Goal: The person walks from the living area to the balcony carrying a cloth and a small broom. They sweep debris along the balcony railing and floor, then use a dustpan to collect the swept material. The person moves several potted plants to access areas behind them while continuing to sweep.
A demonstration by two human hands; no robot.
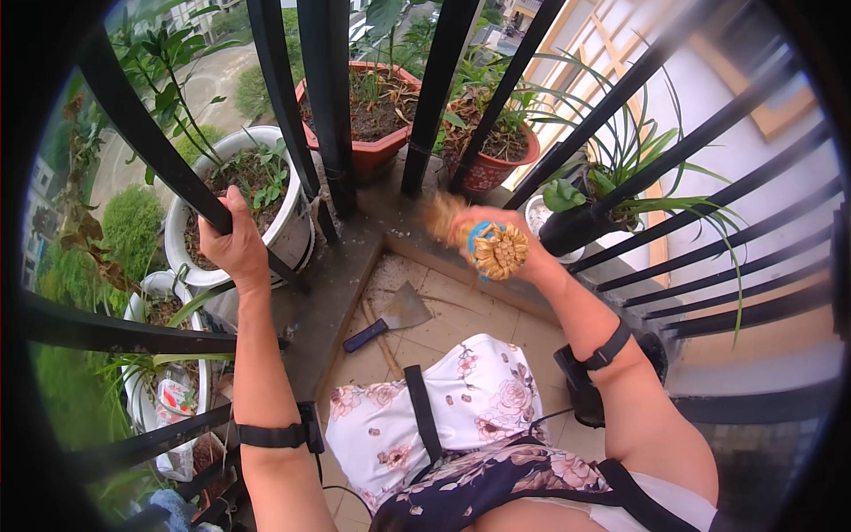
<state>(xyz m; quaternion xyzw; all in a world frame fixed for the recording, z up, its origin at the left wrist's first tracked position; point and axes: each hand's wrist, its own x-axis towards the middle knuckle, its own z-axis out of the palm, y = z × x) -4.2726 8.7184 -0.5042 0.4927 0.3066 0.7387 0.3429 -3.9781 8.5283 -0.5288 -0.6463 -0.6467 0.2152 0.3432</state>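
My left hand (pixel 238 244) is closed around a black railing bar (pixel 168 160) beside a round white flowerpot (pixel 282 232). In my right hand (pixel 523 238) is a small straw hand broom (pixel 498 252), its golden braided end and blue binding facing up. The tan bristles are smeared by motion over the dark ledge (pixel 337 297), at the corner where the railings meet; whether they touch it I cannot tell. Below on the tiles lies a scraper (pixel 408 307) with a flat metal blade and a dark blue handle, crossing a thin wooden stick (pixel 390 359).
Outside the bars stand an octagonal red planter (pixel 379 158), a round red pot (pixel 493 171) and a dark pot (pixel 567 232) with long drooping leaves. White planters (pixel 135 390) line the left. Loose dirt dots the tiled floor (pixel 452 297).
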